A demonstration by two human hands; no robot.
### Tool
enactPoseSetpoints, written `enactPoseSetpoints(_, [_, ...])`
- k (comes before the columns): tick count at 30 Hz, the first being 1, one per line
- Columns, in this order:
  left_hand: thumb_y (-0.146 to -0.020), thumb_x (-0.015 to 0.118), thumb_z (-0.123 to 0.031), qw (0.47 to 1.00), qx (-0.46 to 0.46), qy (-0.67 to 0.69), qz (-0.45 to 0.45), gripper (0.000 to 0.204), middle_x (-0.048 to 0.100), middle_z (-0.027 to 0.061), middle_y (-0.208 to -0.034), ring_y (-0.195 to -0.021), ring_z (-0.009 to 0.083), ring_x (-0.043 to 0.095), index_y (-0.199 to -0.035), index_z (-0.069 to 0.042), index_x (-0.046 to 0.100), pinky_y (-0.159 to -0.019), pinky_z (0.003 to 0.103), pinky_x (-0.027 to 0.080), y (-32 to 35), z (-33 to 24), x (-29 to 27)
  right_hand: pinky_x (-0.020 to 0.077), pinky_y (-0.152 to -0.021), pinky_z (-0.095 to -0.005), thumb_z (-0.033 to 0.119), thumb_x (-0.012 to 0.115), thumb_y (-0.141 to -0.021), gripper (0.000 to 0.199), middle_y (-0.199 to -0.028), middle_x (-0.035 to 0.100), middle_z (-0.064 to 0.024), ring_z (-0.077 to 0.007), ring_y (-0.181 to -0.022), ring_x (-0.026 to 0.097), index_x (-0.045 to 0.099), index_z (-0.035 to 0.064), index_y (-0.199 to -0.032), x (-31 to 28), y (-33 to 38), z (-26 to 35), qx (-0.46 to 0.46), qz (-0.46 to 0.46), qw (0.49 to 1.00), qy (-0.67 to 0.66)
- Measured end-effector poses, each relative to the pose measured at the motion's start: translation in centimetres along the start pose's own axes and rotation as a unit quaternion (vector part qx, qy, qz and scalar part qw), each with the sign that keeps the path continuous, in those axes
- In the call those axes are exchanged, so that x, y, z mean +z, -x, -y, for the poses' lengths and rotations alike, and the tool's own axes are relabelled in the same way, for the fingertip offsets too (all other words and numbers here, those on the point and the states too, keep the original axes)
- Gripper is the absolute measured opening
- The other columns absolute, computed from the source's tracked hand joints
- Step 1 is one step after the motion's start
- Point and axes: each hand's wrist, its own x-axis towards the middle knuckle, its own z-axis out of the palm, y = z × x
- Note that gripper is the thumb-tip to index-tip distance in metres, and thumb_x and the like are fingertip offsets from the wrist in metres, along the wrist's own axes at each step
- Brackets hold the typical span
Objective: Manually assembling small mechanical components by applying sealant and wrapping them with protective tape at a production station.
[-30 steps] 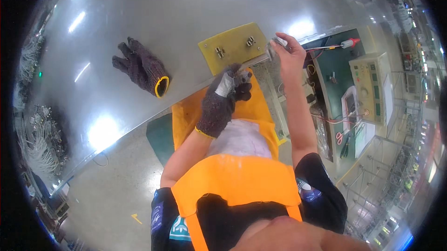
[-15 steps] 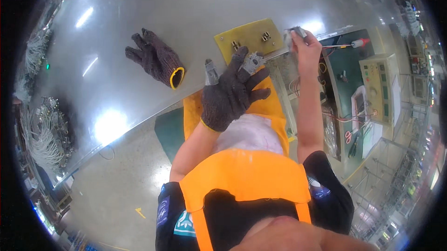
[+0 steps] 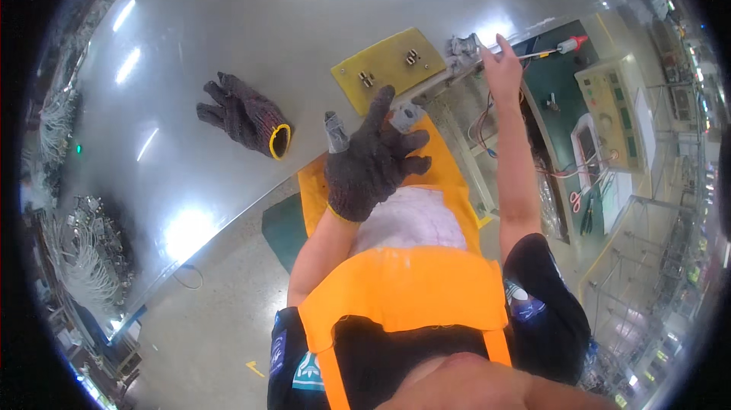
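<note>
Left hand, gloved, fingers spread, hovers at the table edge, gripping nothing. Right hand, bare, rests on a metal part at the table corner, just beside the yellow board; grip unclear. Spare glove lies apart. Steel tabletop glares; instruments crowd the right bench.

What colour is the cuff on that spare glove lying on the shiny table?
Yellow: the spare glove is dark grey knit with a yellow-edged cuff, seen in the head view.
</note>
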Motion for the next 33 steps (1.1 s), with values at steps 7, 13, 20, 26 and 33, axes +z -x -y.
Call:
enactPoseSetpoints(7, [-0.073, 0.018, -0.077, 0.991, -0.065, -0.004, 0.113, 0.094, 0.055, 0.0124, -0.074, -0.051, 0.0274, 0.046, -0.139, -0.010, 0.018, -0.051, 0.040, 0.038, 1.2, 0.7, -2.3, 0.0408, -0.068, -0.0263, 0.045, 0.044, -0.088, 0.054, -0.101, 0.059, -0.0104, -0.0131, -0.079, 0.053, 0.047, 0.0018, -0.120, 0.4, 9.4, 4.7, 0.024, 0.331, 0.800, -0.500])
enactPoseSetpoints(13, [-0.072, 0.020, -0.078, 0.988, -0.094, -0.058, 0.104, 0.099, 0.051, 0.0101, -0.062, -0.046, 0.0248, 0.046, -0.134, -0.001, 0.025, -0.045, 0.036, 0.039, 2.0, 1.3, -4.2, 0.0400, -0.068, -0.0273, 0.040, 0.041, -0.090, 0.039, -0.079, 0.053, -0.0076, -0.0156, -0.074, 0.050, 0.051, 0.0038, -0.101, 3.5, 12.8, 7.3, 0.035, 0.385, 0.670, -0.634])
enactPoseSetpoints(20, [-0.085, 0.051, -0.033, 0.620, -0.017, -0.737, 0.267, 0.049, 0.060, 0.0036, -0.097, -0.084, 0.0214, 0.058, -0.127, -0.009, 0.038, -0.070, 0.030, 0.046, 0.6, 1.6, -6.6, 0.0408, -0.065, -0.0279, 0.033, 0.048, -0.089, 0.028, -0.061, 0.048, -0.0029, -0.0185, -0.072, 0.052, 0.040, 0.0110, -0.073, 1.5, 14.9, 4.9, 0.131, 0.343, 0.627, -0.687])
enactPoseSetpoints(26, [-0.084, 0.051, -0.017, 0.842, -0.251, -0.468, 0.090, 0.069, 0.058, 0.0122, -0.083, -0.068, 0.0176, 0.057, -0.139, -0.009, 0.011, -0.065, 0.030, 0.047, -2.1, 5.2, -3.2, 0.0395, -0.084, -0.0316, 0.033, 0.044, -0.091, 0.039, -0.115, 0.051, -0.0052, -0.0146, -0.099, 0.048, 0.042, 0.0091, -0.122, 1.6, 15.2, -2.5, 0.216, 0.192, 0.674, -0.680])
enactPoseSetpoints(33, [-0.085, 0.053, -0.036, 0.906, -0.268, -0.328, 0.000, 0.068, 0.059, 0.0132, -0.091, -0.071, 0.0217, 0.059, -0.137, -0.007, 0.019, -0.068, 0.034, 0.049, -3.4, 7.4, -3.3, 0.0400, -0.082, -0.0289, 0.019, 0.057, -0.084, 0.049, -0.117, 0.052, -0.0086, -0.0134, -0.099, 0.049, 0.042, -0.0021, -0.125, 4.4, 7.0, -4.0, 0.194, 0.052, 0.792, -0.577])
